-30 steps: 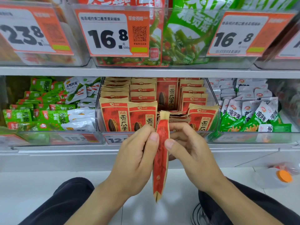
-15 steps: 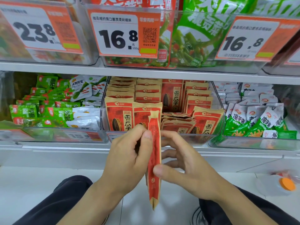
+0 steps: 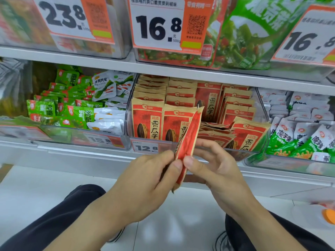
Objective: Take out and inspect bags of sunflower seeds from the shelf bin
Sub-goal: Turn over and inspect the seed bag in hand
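Evidently both hands held 1 red bag of sunflower seeds (image 3: 188, 140) edge-on, just in front of the clear shelf bin (image 3: 261, 109) that served as the middle container on the lower shelf. The left hand (image 3: 145, 180) pinched the bag's lower part between thumb and curled fingers, and the right hand (image 3: 215, 167) pinched it from the other side, its thumb pressed against the red film and its other fingers loosely bent behind the bag. The bag tilted, its top corner leaning toward the bin and overlapping the front row of packets there, its bottom corner hanging below the hands.

Inside the bin stood rows of matching red-and-tan seed bags (image 3: 147, 122), upright at its left and right sides, with several lying flat in a gap (image 3: 215, 129) at its middle. A price tag reading 12.8 (image 3: 146, 147) was fixed to the bin's front, left of the held bag. Left of the bin sat a container of green and white snack packets (image 3: 72, 107); right of it, another with white and green packets (image 3: 299, 131). Above the bin, on the upper shelf, hung tags reading 23.8 (image 3: 63, 17) and 16.8 (image 3: 157, 26). Below the bin lay the white floor (image 3: 36, 189) and the person's dark trouser legs (image 3: 59, 220).
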Action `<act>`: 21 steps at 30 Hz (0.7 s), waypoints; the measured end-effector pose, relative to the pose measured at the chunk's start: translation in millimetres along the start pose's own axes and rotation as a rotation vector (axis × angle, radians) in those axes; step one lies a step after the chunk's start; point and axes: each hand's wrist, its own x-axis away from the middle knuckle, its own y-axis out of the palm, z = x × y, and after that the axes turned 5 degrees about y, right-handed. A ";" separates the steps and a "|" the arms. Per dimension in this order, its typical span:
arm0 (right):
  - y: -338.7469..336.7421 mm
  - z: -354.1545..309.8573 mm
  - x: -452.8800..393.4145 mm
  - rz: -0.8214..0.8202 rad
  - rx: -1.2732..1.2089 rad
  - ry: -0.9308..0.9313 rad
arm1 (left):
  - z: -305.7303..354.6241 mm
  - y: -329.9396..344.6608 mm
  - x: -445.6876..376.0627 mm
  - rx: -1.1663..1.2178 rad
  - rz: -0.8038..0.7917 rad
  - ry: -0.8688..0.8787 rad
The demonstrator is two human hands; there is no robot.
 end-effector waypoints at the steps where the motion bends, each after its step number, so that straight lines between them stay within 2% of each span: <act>1: 0.3 0.9 -0.7 -0.013 0.033 -0.001 | -2.0 -1.0 0.3 0.000 -0.003 0.007; 7: 2.8 1.8 -6.3 -0.060 0.087 -0.033 | -10.5 -2.0 4.8 -0.048 -0.045 0.040; 16: 6.8 6.0 -10.5 -0.113 0.063 -0.090 | -19.7 -0.2 9.1 -0.130 -0.052 -0.038; 21: 7.6 9.4 -8.9 -0.137 0.176 -0.124 | -18.9 1.4 7.6 -0.134 -0.056 -0.082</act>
